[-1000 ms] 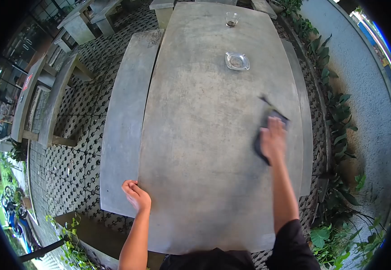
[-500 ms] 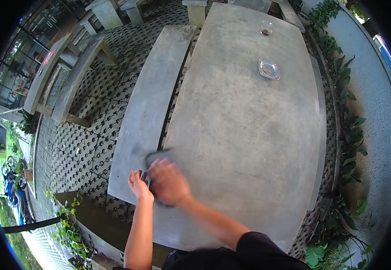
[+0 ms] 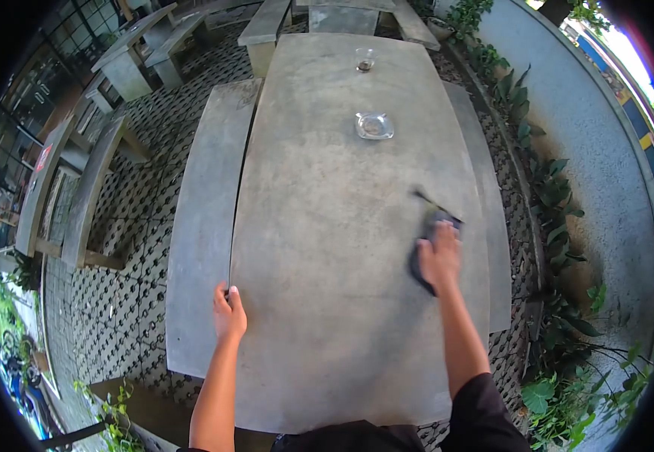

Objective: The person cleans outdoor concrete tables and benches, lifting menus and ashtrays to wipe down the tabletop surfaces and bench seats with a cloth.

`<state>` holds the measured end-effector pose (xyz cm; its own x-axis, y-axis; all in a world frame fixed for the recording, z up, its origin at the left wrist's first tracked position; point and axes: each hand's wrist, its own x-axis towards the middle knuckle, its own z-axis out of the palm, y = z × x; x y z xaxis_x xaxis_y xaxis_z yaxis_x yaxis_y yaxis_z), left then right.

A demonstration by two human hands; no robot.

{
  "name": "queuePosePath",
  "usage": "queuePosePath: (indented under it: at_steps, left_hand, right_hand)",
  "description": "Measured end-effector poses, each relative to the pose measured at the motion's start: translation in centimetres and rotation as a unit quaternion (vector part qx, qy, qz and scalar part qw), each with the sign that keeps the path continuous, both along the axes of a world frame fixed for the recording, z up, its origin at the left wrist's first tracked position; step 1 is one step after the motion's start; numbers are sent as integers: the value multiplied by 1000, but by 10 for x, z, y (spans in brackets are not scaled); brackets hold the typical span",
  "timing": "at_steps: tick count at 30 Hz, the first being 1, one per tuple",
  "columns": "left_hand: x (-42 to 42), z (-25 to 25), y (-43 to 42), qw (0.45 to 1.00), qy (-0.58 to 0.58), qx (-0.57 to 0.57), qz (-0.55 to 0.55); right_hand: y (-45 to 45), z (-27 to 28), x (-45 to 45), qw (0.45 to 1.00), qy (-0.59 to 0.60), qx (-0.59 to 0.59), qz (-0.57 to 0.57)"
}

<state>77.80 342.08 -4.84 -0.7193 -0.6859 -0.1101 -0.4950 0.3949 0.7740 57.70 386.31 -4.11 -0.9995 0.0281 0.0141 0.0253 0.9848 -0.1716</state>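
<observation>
A dark cloth (image 3: 417, 264) lies on the right part of the long grey table (image 3: 327, 316), a little blurred, with one thin corner pointing up and left. My right hand (image 3: 441, 256) is pressed on top of the cloth, fingers pointing away from me. At the table's left edge is my left hand (image 3: 229, 310), fingers partly curled and apart, holding nothing. A clear glass ashtray (image 3: 374, 126) sits farther up the table. Beyond it stands a clear glass (image 3: 365, 60) with a little dark content at the bottom.
A long bench (image 3: 203, 218) runs along the table's left side and another (image 3: 485, 188) along its right. Plants (image 3: 553, 203) and a pale wall (image 3: 606, 158) border the right. More tables and benches stand behind and at the left.
From the table's left edge, beside my left hand, my right hand and the cloth have swept across to the right. The camera view has also shifted.
</observation>
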Motion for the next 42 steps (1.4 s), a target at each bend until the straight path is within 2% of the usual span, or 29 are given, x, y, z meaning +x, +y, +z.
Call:
queuePosePath:
  at_steps: [2, 3, 5, 9, 10, 11, 13, 14, 15, 16, 17, 18, 19, 20, 23, 25, 26, 27, 29, 31, 34, 35, 36, 38, 39, 41, 42]
  left_hand:
    - [-6, 2, 15, 972, -189, -140, -10]
    - [-12, 14, 22, 971, -190, -148, -11]
    - [-11, 6, 17, 972, -181, -150, -14]
    - [-7, 3, 18, 975, -164, -151, 5]
    - [-7, 5, 18, 975, -165, -146, 10]
    - [-7, 7, 19, 974, -168, -149, 13]
    - [-8, 11, 21, 975, -176, -133, 17]
    - [-9, 16, 23, 977, -175, -121, 20]
    - [-8, 17, 21, 976, -178, -121, 20]
    - [-7, 16, 20, 977, -173, -127, 5]
    - [-4, 14, 19, 976, -170, -133, -9]
    - [5, -3, 11, 981, -130, -145, -15]
    - [13, -19, 4, 983, -90, -156, -21]
    - [10, -9, 3, 986, -114, -124, -10]
    - [2, 6, 13, 983, -120, -142, -1]
    - [-1, 7, 17, 983, -119, -143, 10]
    - [-1, 6, 16, 982, -119, -146, 15]
    - [0, 4, 14, 981, -118, -151, 21]
    - [1, -2, 10, 981, -114, -154, 12]
    - [0, 1, 11, 980, -129, -149, 21]
    - [0, 0, 11, 979, -141, -149, 18]
    - [-1, 0, 10, 977, -148, -152, 20]
    - [-3, 0, 10, 978, -146, -151, 18]
    - [-3, 3, 12, 974, -166, -151, 16]
    - [-3, 2, 14, 975, -166, -149, 19]
    - [-4, 3, 13, 974, -161, -159, 17]
    - [-2, 3, 13, 973, -163, -162, 22]
  right_hand:
    - [93, -18, 4, 992, 11, 57, -116]
    - [126, -22, 9, 984, 5, 44, -172]
    - [130, -12, 15, 968, -31, 22, -248]
    - [49, -25, -25, 968, 6, 99, -229]
    - [11, -23, -36, 986, 33, 15, -162]
    - [-47, -2, -42, 991, 9, -53, -122]
    - [-154, 2, -48, 993, -16, -104, 56]
    - [-215, -6, -42, 987, -26, -77, 137]
    - [-271, -6, -21, 967, 25, -90, 235]
    - [-316, 18, -3, 933, -33, -114, 339]
    - [-364, -2, 25, 897, -13, -163, 410]
    - [-394, 10, 45, 844, -94, -108, 517]
    - [-406, -1, 58, 812, -87, -146, 559]
    - [-411, -7, 63, 777, -81, -183, 597]
    - [-391, -23, 28, 790, -30, -151, 594]
    - [-344, -11, -21, 803, 28, -186, 566]
    - [-310, 4, -48, 837, -20, -184, 515]
    - [-274, 7, -73, 871, 9, -170, 461]
    - [-184, -4, -112, 929, 62, -79, 355]
    - [-75, -10, -131, 974, 44, 5, 223]
    - [82, -19, -118, 998, 55, 15, 3]
    - [120, -18, -107, 997, 65, -8, -40]
    - [142, -16, -91, 988, 14, -91, -125]
    - [150, -18, -85, 985, -18, 13, -170]
    - [147, -24, -82, 986, 11, 59, -155]
    - [108, -29, -96, 980, 40, -3, -195]
    - [80, -31, -103, 976, 60, 68, -198]
